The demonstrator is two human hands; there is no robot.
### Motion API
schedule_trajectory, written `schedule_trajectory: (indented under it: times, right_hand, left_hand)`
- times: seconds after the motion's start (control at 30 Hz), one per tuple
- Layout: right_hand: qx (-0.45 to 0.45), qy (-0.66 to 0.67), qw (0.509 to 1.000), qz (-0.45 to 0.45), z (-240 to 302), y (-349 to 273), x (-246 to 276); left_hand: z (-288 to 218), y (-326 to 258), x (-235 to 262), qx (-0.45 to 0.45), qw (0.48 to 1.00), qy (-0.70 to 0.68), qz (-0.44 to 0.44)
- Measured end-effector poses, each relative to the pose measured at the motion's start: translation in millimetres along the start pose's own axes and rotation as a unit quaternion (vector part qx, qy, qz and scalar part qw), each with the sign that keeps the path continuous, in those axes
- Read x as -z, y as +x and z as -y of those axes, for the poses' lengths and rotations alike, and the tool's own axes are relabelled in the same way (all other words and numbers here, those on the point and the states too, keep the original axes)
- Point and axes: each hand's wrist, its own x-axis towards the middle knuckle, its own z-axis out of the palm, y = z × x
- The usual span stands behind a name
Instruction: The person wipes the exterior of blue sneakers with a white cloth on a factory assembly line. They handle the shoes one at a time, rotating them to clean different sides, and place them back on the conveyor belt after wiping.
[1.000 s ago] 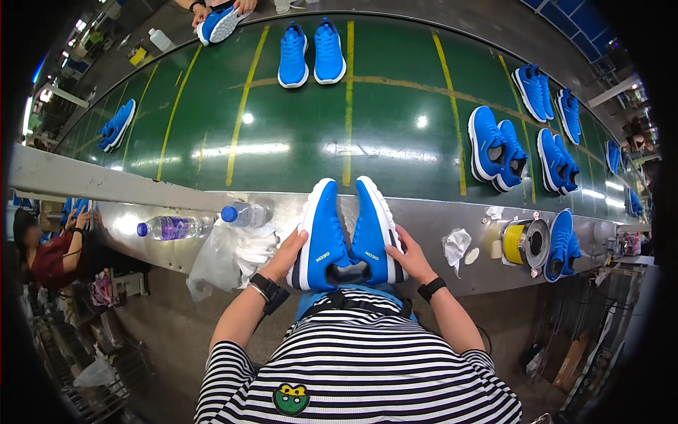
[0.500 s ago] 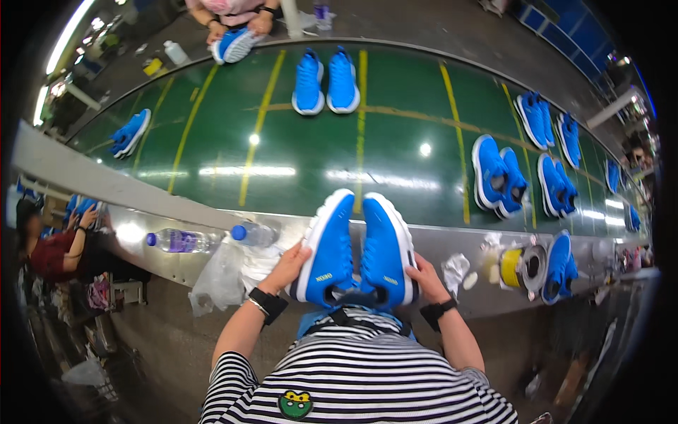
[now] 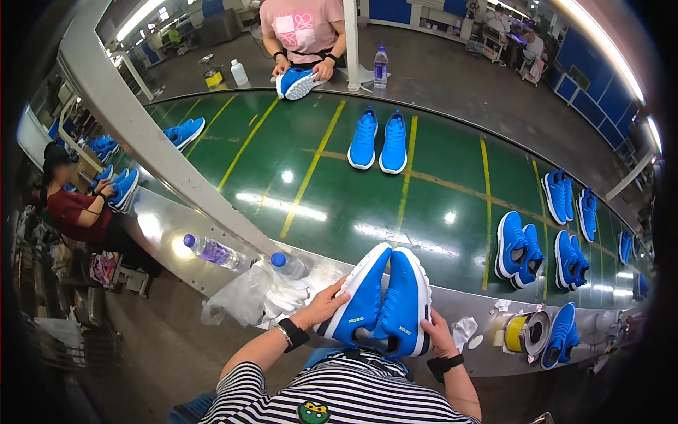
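Observation:
My left hand (image 3: 326, 305) grips the outer side of a blue sneaker (image 3: 361, 297) with a white sole. Its mate, another blue sneaker (image 3: 405, 297), is gripped at its outer heel side by my right hand (image 3: 439, 335). Both shoes point away from me, toes touching, heels close to my striped shirt. They are held over the near metal ledge (image 3: 462, 304) of a green conveyor belt (image 3: 332, 194). The fingers of both hands are partly hidden beneath the soles.
A pair of blue sneakers (image 3: 378, 145) stands mid-belt; more pairs (image 3: 518, 247) sit to the right. Bottles (image 3: 212, 251), white cloths (image 3: 286, 293) and a yellow-banded tin (image 3: 526, 333) occupy the ledge. Across the belt a person (image 3: 300, 32) handles a shoe. A metal post (image 3: 152, 145) rises at left.
My view has tilted up and turned left, so the belt sits lower and farther right. The toes of the two held sneakers, apart before, now touch. Both hands keep their grip.

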Motion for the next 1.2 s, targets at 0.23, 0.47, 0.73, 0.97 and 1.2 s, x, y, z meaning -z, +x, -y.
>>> schedule_trajectory:
  times: [0.23, 0.47, 0.73, 0.97, 1.2]
  right_hand:
    - [-0.002, -0.021, 1.0, -0.008, -6, -2, 2]
    - [-0.034, -0.012, 0.999, -0.031, -8, -8, -3]
    - [-0.031, -0.009, 0.999, -0.012, -12, -2, -5]
    - [-0.015, -0.033, 0.999, -0.019, -22, 0, -3]
    - [-0.012, 0.007, 1.0, -0.025, -32, -6, -4]
  left_hand:
    - [4, 1, -2, -0.017, 1.0, -0.026, 0.0]
    - [22, 6, -5, -0.015, 1.0, -0.024, 0.009]
    - [20, 3, -1, 0.021, 0.999, -0.026, 0.001]
    - [16, 1, -1, 0.034, 0.999, 0.0, -0.001]
    - [23, 1, -2, 0.021, 1.0, 0.023, -0.004]
